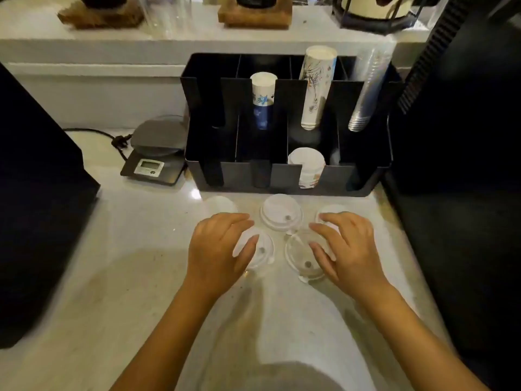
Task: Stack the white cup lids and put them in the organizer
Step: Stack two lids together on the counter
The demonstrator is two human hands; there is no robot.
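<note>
Several white cup lids lie on the pale counter in front of the black organizer (245,172). One lid (277,211) sits in the middle, uncovered. My left hand (218,246) rests with spread fingers over a lid (263,249), and another lid (221,206) lies just beyond its fingertips. My right hand (346,246) hovers with fingers apart over the edge of a lid (300,253), partly covering a further lid (331,210) behind it. Neither hand grips a lid. A short stack of white lids or cups (307,166) stands in a front compartment of the organizer.
The organizer's back slots hold tall paper cup stacks (315,88) (262,94) and clear plastic cups (366,91). A digital scale (155,153) with a cable sits left of it. Dark machines flank the counter at left (36,179) and right (456,136).
</note>
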